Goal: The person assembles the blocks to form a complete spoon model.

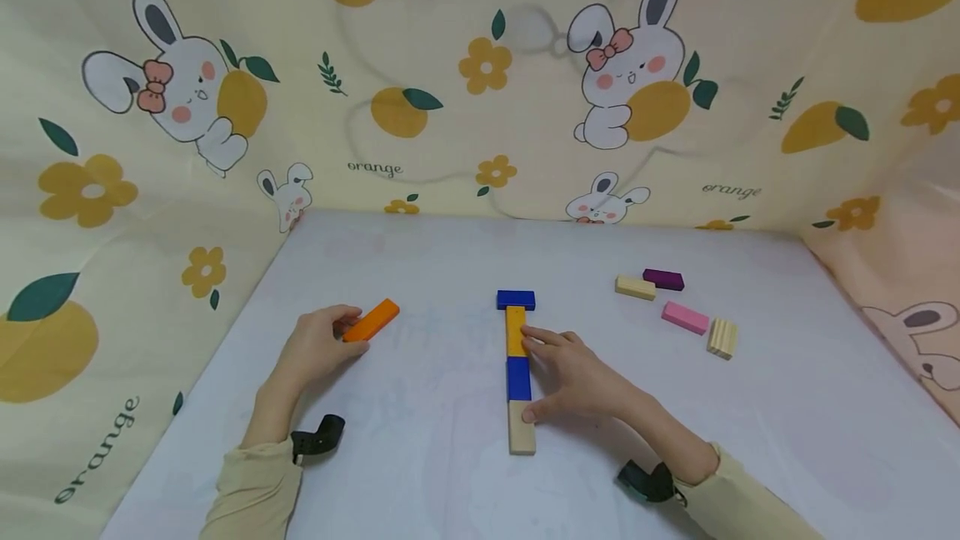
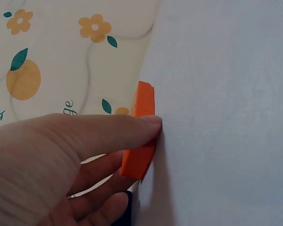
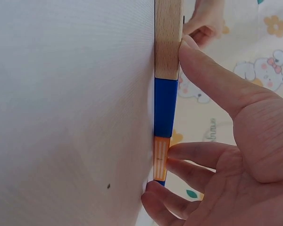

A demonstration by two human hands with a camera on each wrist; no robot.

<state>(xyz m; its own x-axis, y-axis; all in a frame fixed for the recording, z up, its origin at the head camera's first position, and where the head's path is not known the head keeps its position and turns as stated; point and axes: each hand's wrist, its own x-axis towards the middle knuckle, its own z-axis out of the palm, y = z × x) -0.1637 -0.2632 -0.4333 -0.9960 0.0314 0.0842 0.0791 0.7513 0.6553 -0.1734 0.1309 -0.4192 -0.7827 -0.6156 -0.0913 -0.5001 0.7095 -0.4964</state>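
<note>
My left hand [image 1: 317,350] pinches an orange block [image 1: 378,317] on the left side of the table; in the left wrist view the thumb lies across its face. At mid-table several blocks form a T. A plain wooden block [image 1: 521,433] is nearest, then a blue block [image 1: 518,379], a yellow-orange block [image 1: 515,332] and a crosswise blue block [image 1: 516,301] at the far end. Spread along the stem's right side, my right hand [image 1: 585,380] has its thumb at the wooden block and fingertips at the yellow-orange one.
Back right on the white table [image 1: 435,482] lie a cream block [image 1: 635,287], a dark purple block [image 1: 663,279], a pink block [image 1: 685,317] and a ridged wooden block [image 1: 722,338]. A patterned curtain [image 1: 427,23] borders the table behind.
</note>
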